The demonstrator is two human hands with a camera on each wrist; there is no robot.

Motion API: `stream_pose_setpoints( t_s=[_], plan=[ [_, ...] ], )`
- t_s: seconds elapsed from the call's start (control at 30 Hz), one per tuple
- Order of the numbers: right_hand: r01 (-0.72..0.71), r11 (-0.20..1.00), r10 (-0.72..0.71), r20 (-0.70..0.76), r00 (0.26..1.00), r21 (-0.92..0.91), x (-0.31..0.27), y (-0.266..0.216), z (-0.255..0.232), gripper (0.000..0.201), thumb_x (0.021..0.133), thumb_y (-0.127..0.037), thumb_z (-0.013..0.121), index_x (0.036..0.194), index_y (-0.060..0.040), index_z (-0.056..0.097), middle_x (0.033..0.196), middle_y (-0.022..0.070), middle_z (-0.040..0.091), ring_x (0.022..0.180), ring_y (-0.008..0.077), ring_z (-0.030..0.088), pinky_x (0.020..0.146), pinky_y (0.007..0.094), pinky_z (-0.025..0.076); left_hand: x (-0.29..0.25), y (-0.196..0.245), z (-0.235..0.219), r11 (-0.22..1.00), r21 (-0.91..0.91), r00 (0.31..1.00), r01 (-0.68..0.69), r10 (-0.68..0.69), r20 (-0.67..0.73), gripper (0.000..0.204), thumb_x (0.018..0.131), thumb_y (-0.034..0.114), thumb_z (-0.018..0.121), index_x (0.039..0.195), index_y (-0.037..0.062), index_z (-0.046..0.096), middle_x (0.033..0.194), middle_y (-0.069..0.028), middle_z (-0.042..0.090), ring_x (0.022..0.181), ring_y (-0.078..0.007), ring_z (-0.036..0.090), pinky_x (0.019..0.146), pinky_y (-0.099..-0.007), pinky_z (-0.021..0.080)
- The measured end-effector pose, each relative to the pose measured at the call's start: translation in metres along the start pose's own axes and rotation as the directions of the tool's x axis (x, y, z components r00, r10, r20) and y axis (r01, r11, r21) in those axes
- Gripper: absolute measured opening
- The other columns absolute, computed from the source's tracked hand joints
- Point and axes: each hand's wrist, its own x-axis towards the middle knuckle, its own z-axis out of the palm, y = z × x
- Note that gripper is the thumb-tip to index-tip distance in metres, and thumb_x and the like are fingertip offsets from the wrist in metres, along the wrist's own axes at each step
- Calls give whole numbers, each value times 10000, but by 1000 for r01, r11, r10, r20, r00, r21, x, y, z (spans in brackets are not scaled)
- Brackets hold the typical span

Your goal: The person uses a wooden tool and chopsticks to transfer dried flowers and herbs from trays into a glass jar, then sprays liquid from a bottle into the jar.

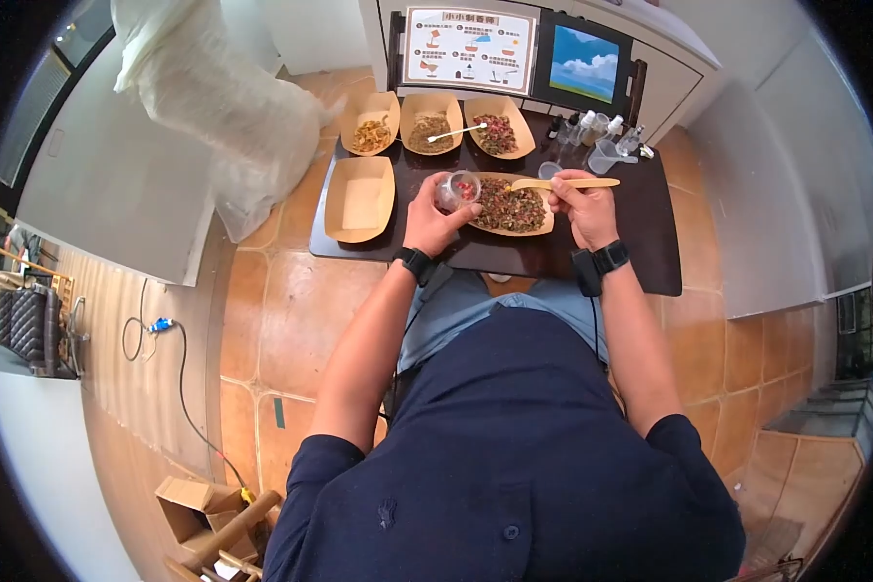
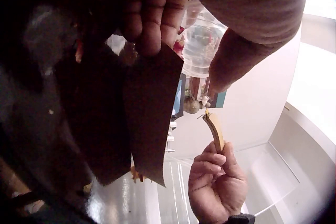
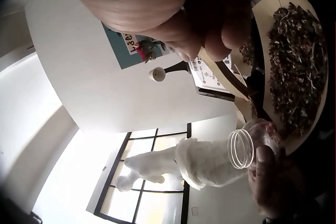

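Observation:
My left hand (image 1: 438,217) grips a clear plastic jar (image 1: 458,191) at the near tray's left end; some red pieces show inside. In the right wrist view the jar (image 3: 241,149) is tilted with its mouth uncovered. My right hand (image 1: 586,206) pinches a wooden spoon (image 1: 565,183), whose far end is over the paper tray of mixed dried bits (image 1: 512,211). In the left wrist view the spoon (image 2: 216,131) stands up from the right hand (image 2: 218,184), a little yellowish matter at its tip.
Behind are paper trays of yellow (image 1: 371,135), brown (image 1: 429,131) and red-green bits (image 1: 496,136), a white spoon (image 1: 456,132) across two. A tray without contents (image 1: 359,200) stands left. Small bottles (image 1: 587,126) and a measuring cup (image 1: 606,155) stand right; an instruction board (image 1: 468,48) stands behind.

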Motion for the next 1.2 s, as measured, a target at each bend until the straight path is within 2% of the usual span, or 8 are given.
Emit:
stream_pose_setpoints(
  t_s=[0.13,0.23,0.4,0.57,0.63,0.7,0.87,1.2],
  plan=[
    [-4,1000,5,-19,1000,5,8,-11,13,158,1016,-105,793,1132,-4,760,887,59,749,753,142,721,680,282,609,2,-12,4,997,-74,1000,13,-13,-6,788,810,285,980,1427,2,580,1247,-105,750,1116,-162,711,988,-337,579],
    [32,999,-31,28,999,-12,28,-22,28,159,1016,-109,794,1132,-5,760,881,49,744,749,139,716,667,275,591,-2,2,1,999,-21,1000,27,-27,-13,780,811,290,974,1419,1,581,1242,-106,748,1115,-171,709,986,-343,580],
    [124,980,-111,93,989,-154,78,-42,85,158,1004,-99,795,1095,25,756,850,68,749,713,123,701,621,277,573,-1,2,1,999,-17,999,38,-39,-10,749,817,290,958,1411,14,594,1215,-101,750,1085,-166,714,976,-345,583],
    [64,961,-11,192,981,-269,146,-39,144,164,978,-94,807,1064,36,758,828,66,749,665,135,691,600,273,564,-1,-2,3,999,19,998,-29,30,-56,795,778,348,984,1390,10,607,1140,-146,788,993,-204,755,915,-366,609],
    [103,960,-43,226,973,-262,163,-33,171,163,958,-86,817,1063,29,766,836,73,755,659,133,701,590,277,577,-2,2,1,1000,-8,1000,18,-18,-12,731,817,286,957,1393,15,599,1187,-98,756,1048,-167,722,956,-344,590],
    [76,974,-31,209,977,-211,166,-27,197,167,972,-104,819,1073,14,760,829,46,740,688,124,700,610,263,564,-1,2,1,1000,8,1000,10,-9,-29,746,813,295,960,1398,10,595,1174,-102,760,1031,-163,724,944,-342,592],
    [118,945,-81,131,988,-304,173,-10,244,141,965,-97,813,1038,17,773,831,61,763,686,130,727,617,274,592,-2,9,0,1000,-6,999,-5,5,-37,772,801,325,964,1387,-12,592,1124,-132,768,996,-174,728,924,-355,591],
    [137,939,-133,33,991,-315,189,-3,260,114,946,-95,805,991,9,796,816,103,793,705,168,786,629,302,638,-3,9,-1,999,-35,1000,-7,6,-29,805,796,331,962,1415,-18,583,1147,-153,774,1016,-185,734,948,-368,590]
  ],
)
